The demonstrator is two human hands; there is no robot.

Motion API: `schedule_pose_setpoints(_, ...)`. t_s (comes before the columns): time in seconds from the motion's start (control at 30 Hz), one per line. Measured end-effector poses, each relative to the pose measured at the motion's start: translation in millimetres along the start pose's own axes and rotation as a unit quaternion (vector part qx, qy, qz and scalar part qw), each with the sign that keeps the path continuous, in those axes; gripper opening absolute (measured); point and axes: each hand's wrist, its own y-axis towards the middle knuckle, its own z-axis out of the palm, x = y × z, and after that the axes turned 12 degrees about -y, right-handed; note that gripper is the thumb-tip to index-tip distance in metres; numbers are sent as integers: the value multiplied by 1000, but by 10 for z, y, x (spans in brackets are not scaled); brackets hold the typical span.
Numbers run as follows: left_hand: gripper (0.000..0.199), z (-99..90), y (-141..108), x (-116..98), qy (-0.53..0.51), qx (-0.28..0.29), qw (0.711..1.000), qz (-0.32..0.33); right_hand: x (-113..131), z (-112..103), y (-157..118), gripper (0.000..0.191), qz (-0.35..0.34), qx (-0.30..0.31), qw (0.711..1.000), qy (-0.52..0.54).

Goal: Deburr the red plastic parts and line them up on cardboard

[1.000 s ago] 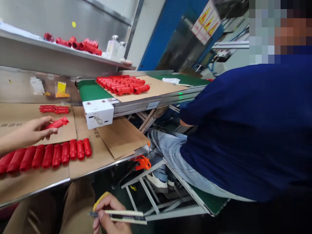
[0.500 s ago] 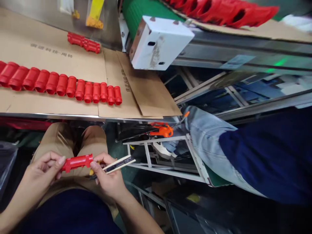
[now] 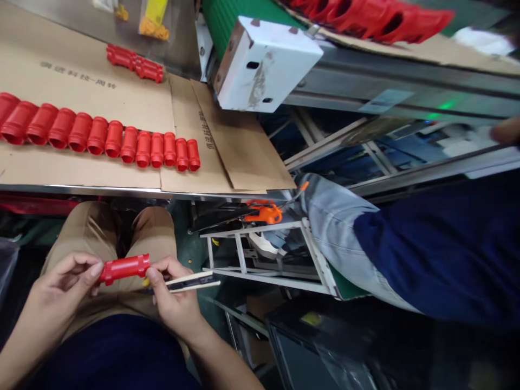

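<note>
Over my lap, a red plastic tube (image 3: 125, 268) with ribbed collars lies almost level. My left hand (image 3: 69, 281) is closed on its left end, thumb and fingers pinching it. The fingertips of my right hand (image 3: 174, 292) touch the tube's right end. In that same hand, the cream-and-black handle of what looks like a utility knife (image 3: 193, 282) sticks out to the right. A small yellow part shows by the thumb; the other end of the knife is mostly hidden behind the fingers.
Along the cardboard-covered table (image 3: 81, 176) stands a row of red tubes (image 3: 97, 135), with two more tubes (image 3: 134, 63) behind. A white metal box (image 3: 268, 65) ends the green conveyor (image 3: 227, 24). Another person's jeans leg (image 3: 341, 216) and an orange-handled tool (image 3: 264, 213) are to the right.
The tube in my hands has rolled slightly, and the knife handle has turned to show its edge. The view has shifted a little. Another person's fingertip appears at the right edge.
</note>
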Motion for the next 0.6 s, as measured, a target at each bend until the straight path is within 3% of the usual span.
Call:
schedule_pose_setpoints(0.1,31,-42,-47,50,-12,6,998,63,-19,-7,0,29,-49,-40,996,-70)
schedule_pose_setpoints(0.27,28,-10,-97,115,-21,34,992,116,-131,67,-12,26,18,5,998,52)
schedule_pose_setpoints(0.33,36,69,-81,129,-24,36,992,122,-155,102,-32,26,11,17,998,57)
schedule_pose_setpoints(0.4,45,173,-45,117,-13,10,989,145,-155,125,-56,26,-14,20,999,27)
schedule_pose_setpoints(0.47,37,269,3,74,0,-27,985,170,-144,137,-79,26,-32,19,999,-3)
schedule_pose_setpoints(0.53,23,324,42,13,-2,-42,988,151,-134,142,-93,27,-33,20,999,-16)
schedule_pose_setpoints(0.6,29,333,58,-39,-13,-42,994,101,-128,143,-98,28,-28,22,999,-13)
